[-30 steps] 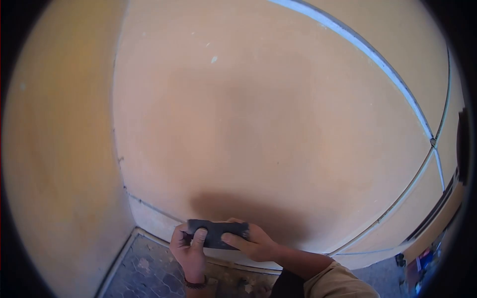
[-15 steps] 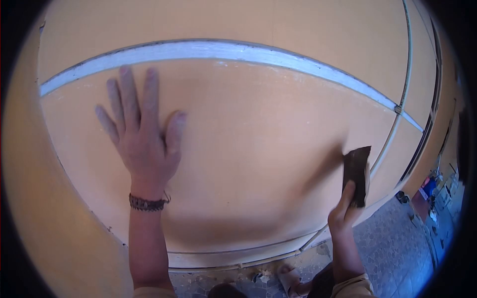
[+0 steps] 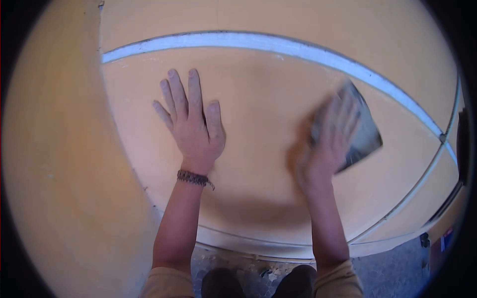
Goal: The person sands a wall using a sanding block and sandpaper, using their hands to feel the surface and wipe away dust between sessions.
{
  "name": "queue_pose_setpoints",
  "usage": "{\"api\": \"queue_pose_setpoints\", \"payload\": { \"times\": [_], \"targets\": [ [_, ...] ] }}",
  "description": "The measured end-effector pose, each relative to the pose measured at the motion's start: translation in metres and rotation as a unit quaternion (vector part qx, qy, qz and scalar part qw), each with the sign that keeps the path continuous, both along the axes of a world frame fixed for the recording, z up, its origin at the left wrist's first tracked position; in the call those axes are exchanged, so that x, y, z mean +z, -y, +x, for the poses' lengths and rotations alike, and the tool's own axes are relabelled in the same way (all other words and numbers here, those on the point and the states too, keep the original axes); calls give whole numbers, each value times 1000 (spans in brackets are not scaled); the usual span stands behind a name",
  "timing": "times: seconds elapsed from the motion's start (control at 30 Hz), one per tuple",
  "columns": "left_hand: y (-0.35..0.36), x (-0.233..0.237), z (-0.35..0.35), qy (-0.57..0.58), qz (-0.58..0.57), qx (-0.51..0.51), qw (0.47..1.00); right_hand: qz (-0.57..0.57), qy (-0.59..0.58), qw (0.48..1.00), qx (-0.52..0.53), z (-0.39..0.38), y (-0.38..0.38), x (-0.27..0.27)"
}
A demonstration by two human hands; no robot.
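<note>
My left hand [image 3: 196,129] lies flat against the peach-coloured wall [image 3: 258,149], its fingers spread and dusty, holding nothing. A dark braided bracelet [image 3: 193,178] circles that wrist. On the right, my right hand [image 3: 330,141] presses a sheet of sandpaper [image 3: 366,135] to the wall with its fingers stretched over it. The sheet is dark grey with pale dusty patches, and part of it is hidden under the hand. Both the hand and the sheet are smeared by motion.
A pale horizontal strip [image 3: 248,39] crosses the wall above both hands. At the right, a thin pipe [image 3: 415,186] runs down the wall. Another wall [image 3: 59,164] meets this one in a corner at the left. Patterned floor tiles [image 3: 392,268] show below.
My right hand has brought the sandpaper from beside the wall up flat onto it. The view has turned left, and my left hand stays flat on the wall.
</note>
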State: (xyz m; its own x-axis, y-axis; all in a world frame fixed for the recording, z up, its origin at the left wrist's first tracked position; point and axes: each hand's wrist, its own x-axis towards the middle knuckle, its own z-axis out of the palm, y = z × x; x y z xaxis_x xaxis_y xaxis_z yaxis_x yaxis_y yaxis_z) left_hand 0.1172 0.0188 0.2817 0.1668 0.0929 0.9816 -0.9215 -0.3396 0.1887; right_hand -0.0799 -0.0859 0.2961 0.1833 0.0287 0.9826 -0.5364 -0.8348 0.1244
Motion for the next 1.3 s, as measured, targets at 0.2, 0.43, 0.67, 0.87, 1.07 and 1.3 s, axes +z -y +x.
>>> {"api": "queue_pose_setpoints", "payload": {
  "times": [0.2,0.43,0.67,0.87,1.07,1.3],
  "targets": [
    [-18,27,-14,75,60,-5,995,-203,-319,926,-26,-4,5,-98],
    [12,53,-31,202,84,-39,975,81,142,986,-2,-87,71,-35],
    [7,53,-22,224,94,31,970,-5,-283,950,131,-92,63,-130],
    [5,51,-13,222,88,-50,970,46,167,982,-68,-142,102,3],
    [5,52,-23,217,98,-46,970,55,-211,974,68,-107,61,-164],
    [2,53,-24,225,102,-32,969,284,202,937,21,-177,96,0]
  ]
}}
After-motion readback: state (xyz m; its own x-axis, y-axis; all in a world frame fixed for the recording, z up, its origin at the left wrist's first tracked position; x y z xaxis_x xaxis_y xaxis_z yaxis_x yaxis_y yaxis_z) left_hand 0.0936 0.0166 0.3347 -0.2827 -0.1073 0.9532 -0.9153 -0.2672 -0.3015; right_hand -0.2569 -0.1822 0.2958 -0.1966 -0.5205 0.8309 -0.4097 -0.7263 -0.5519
